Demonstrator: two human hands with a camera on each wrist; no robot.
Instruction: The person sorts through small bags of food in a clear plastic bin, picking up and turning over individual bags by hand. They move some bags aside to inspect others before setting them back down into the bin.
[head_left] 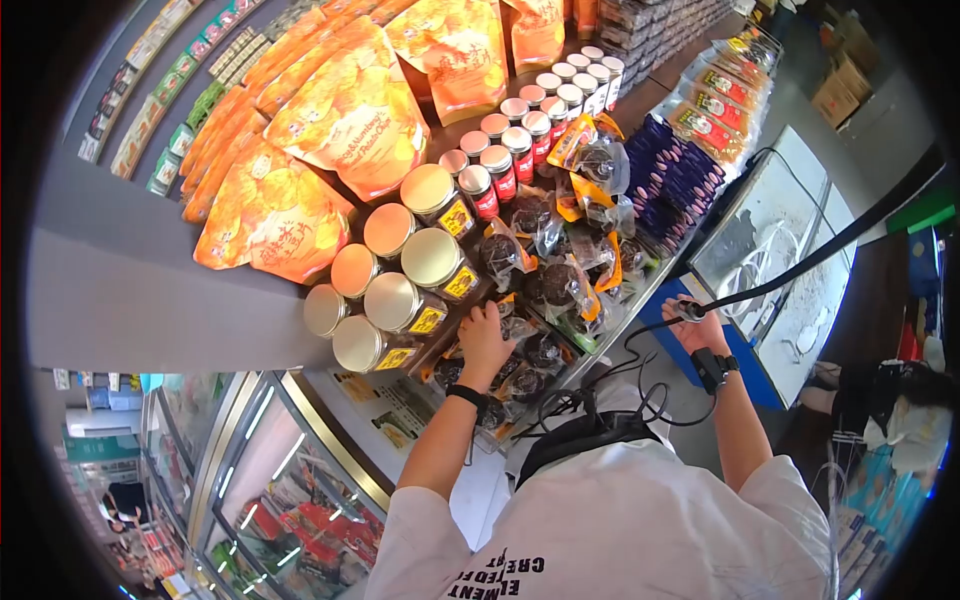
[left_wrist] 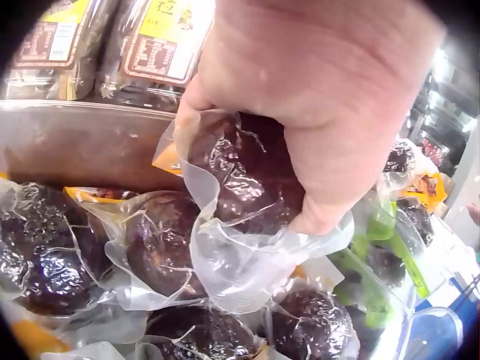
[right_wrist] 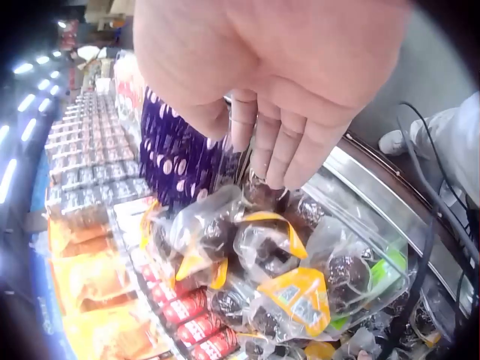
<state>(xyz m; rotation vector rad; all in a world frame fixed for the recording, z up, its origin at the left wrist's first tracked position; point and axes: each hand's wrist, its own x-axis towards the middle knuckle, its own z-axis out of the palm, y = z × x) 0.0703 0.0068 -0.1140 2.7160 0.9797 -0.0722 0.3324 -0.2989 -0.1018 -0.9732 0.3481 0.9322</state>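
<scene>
In the left wrist view, my left hand (left_wrist: pixel 322 82) grips a dark round item (left_wrist: pixel 247 169) in clear vacuum wrap, thumb on one side and fingers on the other. Similar packs (left_wrist: pixel 161 240) lie around and below it. The head view has this hand (head_left: pixel 485 345) low over the bin of packs, beside the large jars. My right hand (head_left: pixel 697 325) is off the display's right edge, palm up, its fingers around a small dark wrapped item (head_left: pixel 688 309). In the right wrist view the fingers of this hand (right_wrist: pixel 262 82) hide most of that item.
Large lidded jars (head_left: pixel 394 302), small red-labelled jars (head_left: pixel 497 160) and orange pouches (head_left: pixel 350 120) stand beyond the bin. Purple packets (head_left: pixel 672 180) lie at the right. A black cable (head_left: pixel 790 285) crosses near my right hand, above a white-topped blue chest (head_left: pixel 780 260).
</scene>
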